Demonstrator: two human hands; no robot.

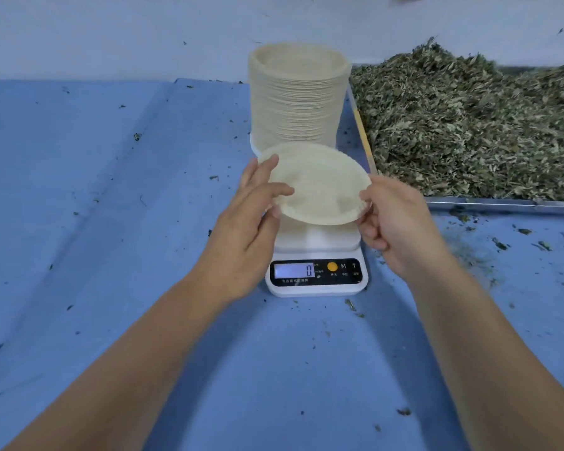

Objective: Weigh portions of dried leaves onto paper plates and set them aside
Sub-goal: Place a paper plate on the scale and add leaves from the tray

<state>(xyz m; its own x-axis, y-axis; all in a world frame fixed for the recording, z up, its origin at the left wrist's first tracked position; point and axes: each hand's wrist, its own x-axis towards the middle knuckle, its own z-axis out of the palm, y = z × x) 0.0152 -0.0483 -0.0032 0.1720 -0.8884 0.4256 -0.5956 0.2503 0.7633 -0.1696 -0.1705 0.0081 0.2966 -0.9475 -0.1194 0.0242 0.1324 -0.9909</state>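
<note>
An empty cream paper plate (pixel 316 182) is held tilted above the white digital scale (pixel 316 275), whose display reads 0. My left hand (pixel 251 209) holds the plate's left rim, thumb under and fingers over it. My right hand (pixel 394 219) pinches its right rim. Behind the scale stands a tall stack of paper plates (pixel 298 92). A big heap of dried green leaves (pixel 469 125) fills a metal tray (pixel 502 203) at the right.
A blue cloth (pixel 111 222) covers the table, creased on the left and strewn with leaf crumbs, thickest right of the scale below the tray. A pale wall runs along the back.
</note>
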